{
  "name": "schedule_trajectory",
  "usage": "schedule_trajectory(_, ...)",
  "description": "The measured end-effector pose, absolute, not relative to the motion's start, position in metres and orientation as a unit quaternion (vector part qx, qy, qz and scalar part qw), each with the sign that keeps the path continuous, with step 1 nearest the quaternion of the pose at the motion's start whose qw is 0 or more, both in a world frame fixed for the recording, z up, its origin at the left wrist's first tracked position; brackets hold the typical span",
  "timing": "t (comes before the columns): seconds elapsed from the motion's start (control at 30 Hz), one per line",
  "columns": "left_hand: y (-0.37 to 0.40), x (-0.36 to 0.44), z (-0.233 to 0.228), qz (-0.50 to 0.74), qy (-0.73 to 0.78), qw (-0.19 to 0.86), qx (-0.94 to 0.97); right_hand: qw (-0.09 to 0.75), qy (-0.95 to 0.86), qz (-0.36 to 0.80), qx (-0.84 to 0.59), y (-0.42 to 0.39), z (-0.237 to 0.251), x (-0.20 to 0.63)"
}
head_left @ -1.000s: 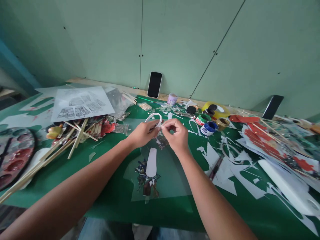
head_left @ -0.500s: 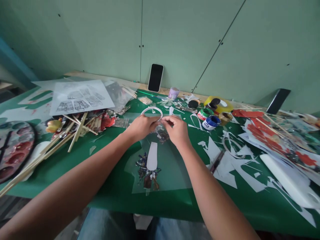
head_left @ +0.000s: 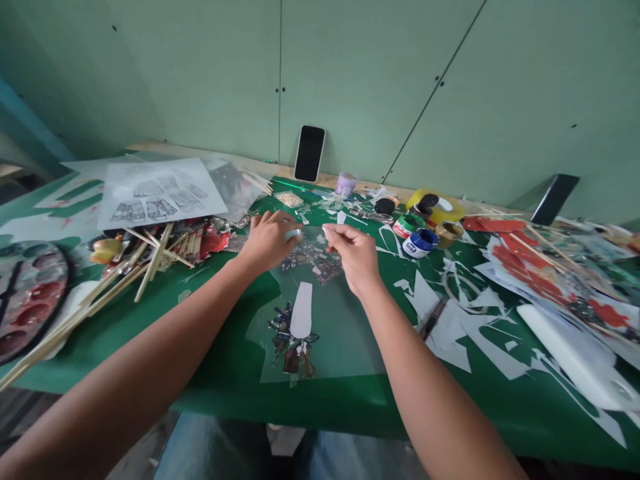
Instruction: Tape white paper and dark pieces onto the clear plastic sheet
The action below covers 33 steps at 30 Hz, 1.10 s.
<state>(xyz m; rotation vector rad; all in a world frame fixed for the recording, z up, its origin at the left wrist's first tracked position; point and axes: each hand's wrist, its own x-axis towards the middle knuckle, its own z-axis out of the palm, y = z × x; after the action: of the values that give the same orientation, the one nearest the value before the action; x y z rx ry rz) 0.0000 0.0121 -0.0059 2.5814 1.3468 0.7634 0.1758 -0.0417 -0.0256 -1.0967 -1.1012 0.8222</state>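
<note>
Strip of clear tape (head_left: 313, 230) stretched above a clear plastic sheet (head_left: 340, 333) on green table (head_left: 225, 373), pinched between left hand (head_left: 267, 241), fingers curled around the roll, and right hand (head_left: 353, 257). White paper cutout (head_left: 301, 311) below; paint pots (head_left: 417, 241) right.

Hidden or unclear, placed relative to the phone (head_left: 309, 153) leaning on the wall:
- Below it, left hand (head_left: 267, 241) covers most of a small pale item at the fingertips; identity unclear, grip closed or not unclear.
- Right hand (head_left: 353, 255) pinches something thin, too small to identify.
- Far left, paint palette (head_left: 27, 293) cut by frame edge.
- Far right, white board (head_left: 580, 367) cut by frame edge.
- Left, printed sheet (head_left: 160, 193) drawings too small to read.
- Right, blue jar (head_left: 419, 243) label illegible.
</note>
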Motion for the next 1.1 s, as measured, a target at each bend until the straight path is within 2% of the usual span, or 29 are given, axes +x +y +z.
schedule_trajectory(0.13,0.005,0.008,0.0,0.321,0.367,0.251,0.836,0.621,-0.512,0.341,-0.486,-0.043,-0.026,0.175)
schedule_trajectory(0.2,0.002,0.011,0.002,0.329,0.354,0.311,0.818,0.61,-0.526,0.355,-0.475,-0.043,-0.026,0.176)
schedule_trajectory(0.37,0.002,0.011,0.003,0.35,0.346,0.354,0.795,0.552,-0.554,0.41,-0.47,-0.045,-0.023,0.174)
schedule_trajectory(0.53,0.002,0.01,0.005,0.354,0.354,0.357,0.789,0.539,-0.572,0.38,-0.488,-0.046,-0.022,0.172)
schedule_trajectory(0.8,-0.004,0.019,0.0,0.409,0.358,0.497,0.676,0.538,-0.561,0.337,-0.531,-0.049,-0.019,0.174)
schedule_trajectory(0.9,-0.006,0.02,0.001,0.399,0.351,0.492,0.69,0.548,-0.563,0.311,-0.535,-0.049,-0.02,0.174)
schedule_trajectory(1.0,-0.003,0.013,0.005,0.37,0.374,0.419,0.74,0.558,-0.578,0.253,-0.539,-0.049,-0.016,0.178)
schedule_trajectory(1.1,0.002,0.001,0.012,0.233,0.36,0.331,0.841,0.495,-0.608,0.204,-0.587,-0.056,-0.006,0.182)
